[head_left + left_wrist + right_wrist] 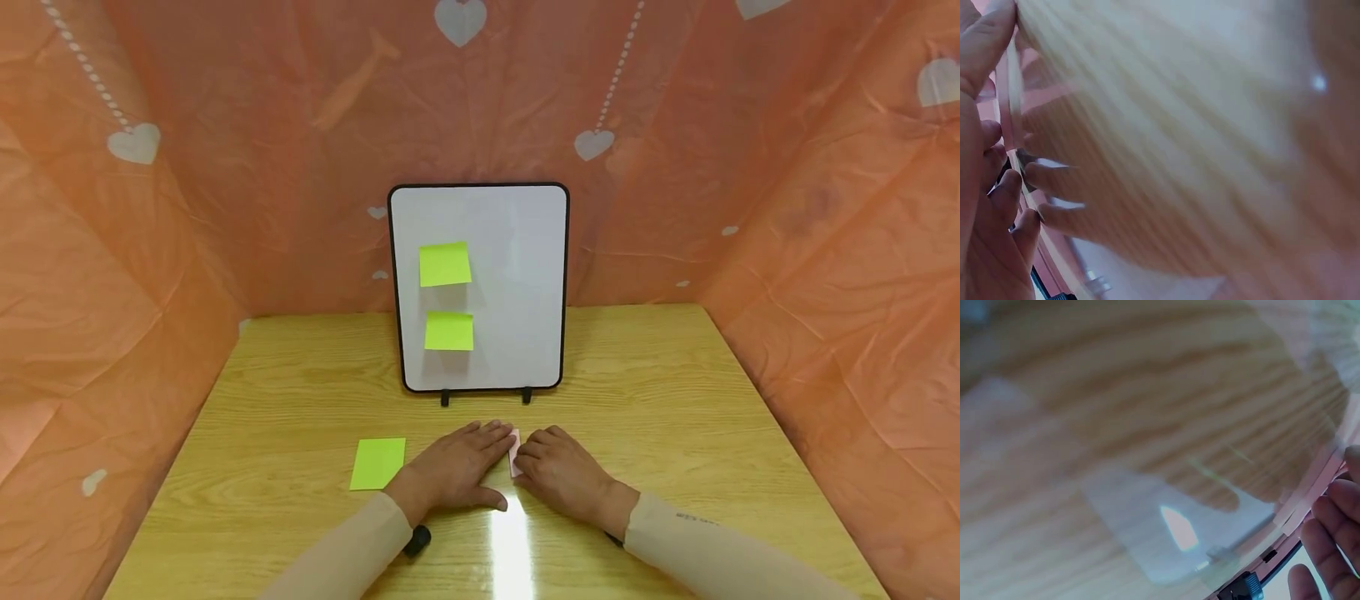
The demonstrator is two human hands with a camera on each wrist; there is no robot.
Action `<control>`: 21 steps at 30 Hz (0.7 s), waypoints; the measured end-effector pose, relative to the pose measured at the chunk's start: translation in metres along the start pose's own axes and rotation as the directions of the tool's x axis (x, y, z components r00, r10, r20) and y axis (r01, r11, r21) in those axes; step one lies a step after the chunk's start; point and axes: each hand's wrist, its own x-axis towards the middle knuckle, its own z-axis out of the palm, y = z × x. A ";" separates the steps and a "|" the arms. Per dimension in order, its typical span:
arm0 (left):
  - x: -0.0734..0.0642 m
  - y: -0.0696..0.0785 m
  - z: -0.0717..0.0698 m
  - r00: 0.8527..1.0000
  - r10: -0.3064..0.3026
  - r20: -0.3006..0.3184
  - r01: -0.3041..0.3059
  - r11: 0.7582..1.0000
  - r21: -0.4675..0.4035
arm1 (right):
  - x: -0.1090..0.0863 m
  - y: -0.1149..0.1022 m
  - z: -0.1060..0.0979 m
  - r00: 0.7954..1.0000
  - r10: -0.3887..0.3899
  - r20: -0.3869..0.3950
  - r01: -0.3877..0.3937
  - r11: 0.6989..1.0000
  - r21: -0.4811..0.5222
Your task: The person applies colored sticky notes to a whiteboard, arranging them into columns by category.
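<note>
A pale pink sticky note pad lies on the table between the two hands, only a narrow strip of it showing. My left hand rests flat across its left side, with straight fingers and the thumb spread toward the front. From the right, my right hand grips the pad's edge with bent fingers; the fingertips are partly hidden. In the right wrist view, the fingers of the right hand are bent low at the tabletop. The left hand shows at the left side of its own wrist view.
A black-framed whiteboard stands behind the hands on small black feet. An upper yellow-green note and a lower yellow-green note stick to its left half. A yellow-green pad lies left of the left wrist. Orange cloth surrounds the wooden table.
</note>
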 end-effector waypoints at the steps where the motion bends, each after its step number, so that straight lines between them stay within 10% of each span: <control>1: 0.000 0.000 0.000 1.000 -0.005 -0.001 0.005 1.000 0.013 | 0.000 0.000 0.001 1.000 -0.005 -0.006 0.005 1.000 -0.006; 21: 0.000 -0.001 -0.002 1.000 -0.004 0.013 0.004 1.000 0.006 | 0.006 0.003 0.002 0.992 -0.028 -0.123 0.022 0.998 -0.054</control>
